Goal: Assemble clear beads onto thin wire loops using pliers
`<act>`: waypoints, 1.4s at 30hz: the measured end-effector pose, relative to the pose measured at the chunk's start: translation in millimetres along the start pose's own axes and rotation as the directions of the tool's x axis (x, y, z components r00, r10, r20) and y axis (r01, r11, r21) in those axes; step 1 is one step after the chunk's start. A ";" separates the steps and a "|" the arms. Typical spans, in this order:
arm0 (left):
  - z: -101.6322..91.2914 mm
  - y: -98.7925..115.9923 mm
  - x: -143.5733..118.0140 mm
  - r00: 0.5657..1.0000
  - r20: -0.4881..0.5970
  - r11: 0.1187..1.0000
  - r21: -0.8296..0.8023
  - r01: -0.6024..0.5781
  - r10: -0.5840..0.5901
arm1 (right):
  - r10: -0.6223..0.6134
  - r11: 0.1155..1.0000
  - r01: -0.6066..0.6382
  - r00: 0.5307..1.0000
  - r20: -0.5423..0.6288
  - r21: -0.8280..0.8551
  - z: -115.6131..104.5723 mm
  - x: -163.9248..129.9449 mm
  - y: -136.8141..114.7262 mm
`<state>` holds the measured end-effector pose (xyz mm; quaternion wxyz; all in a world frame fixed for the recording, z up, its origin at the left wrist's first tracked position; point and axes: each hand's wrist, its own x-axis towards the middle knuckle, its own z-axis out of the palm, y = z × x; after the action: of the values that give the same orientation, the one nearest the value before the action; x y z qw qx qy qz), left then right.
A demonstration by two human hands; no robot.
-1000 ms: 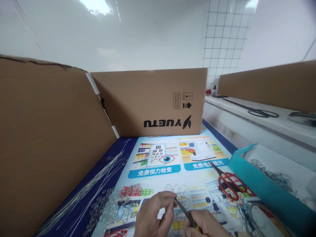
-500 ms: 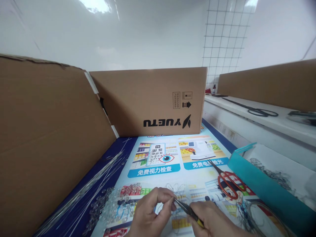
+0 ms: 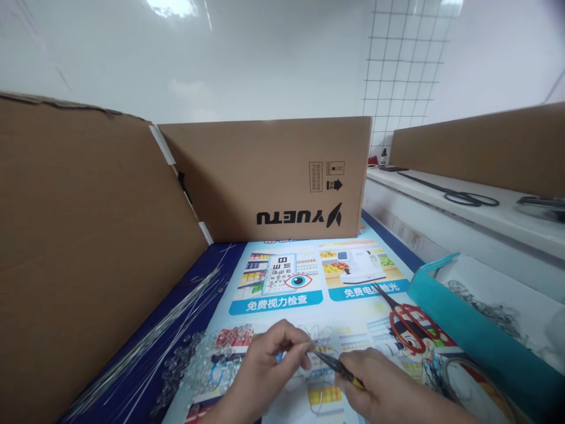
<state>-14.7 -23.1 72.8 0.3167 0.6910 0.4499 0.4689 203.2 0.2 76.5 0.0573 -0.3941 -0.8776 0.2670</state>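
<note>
My right hand [image 3: 375,377] is wrapped round a pair of pliers [image 3: 336,364] with dark jaws and black-and-yellow handles. The jaws point left and reach the fingertips of my left hand [image 3: 276,365]. Thumb and forefinger of that hand pinch a thin wire [image 3: 324,334], which bends into loose loops behind and below the fingers. What exactly lies between the jaws is too small to make out. Left of my left hand, many clear beads [image 3: 207,359] are spread over the printed sheet.
Long thin wires [image 3: 163,330] lie along the left cardboard wall [image 3: 88,235]. Red-handled scissors [image 3: 410,324] rest at the right, beside a teal box [image 3: 468,330] holding tangled wire pieces. A wire coil [image 3: 468,388] lies near the front. Black scissors [image 3: 468,197] lie on the white ledge.
Both hands have shifted slightly up the sheet, with more of the forearms showing. The pliers stay at the left fingertips, and the wire loops have turned a little.
</note>
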 end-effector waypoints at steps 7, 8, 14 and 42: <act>-15.7 -18.1 9.4 0.990 -0.061 0.971 0.196 0.134 -0.124 | 0.062 0.996 -0.056 0.995 -0.083 0.069 -20.0 10.3 31.0; -16.0 -19.9 10.7 0.990 -0.058 0.969 0.205 0.138 -0.129 | 0.077 0.997 -0.074 0.989 -0.125 0.034 -22.9 11.6 35.6; -9.3 -28.0 25.8 0.966 0.126 0.939 0.293 0.182 -0.227 | 0.116 0.906 -0.206 0.961 -0.252 -0.369 -14.6 26.6 65.0; 12.2 -41.5 23.8 0.979 0.153 0.953 0.291 0.086 -0.135 | -0.002 0.995 0.023 0.975 -0.223 0.095 -4.2 60.6 -2.0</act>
<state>-13.1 15.0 41.5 0.2776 0.7406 0.5215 0.3201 161.8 44.6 74.4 0.1757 -0.4128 -0.8541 0.2630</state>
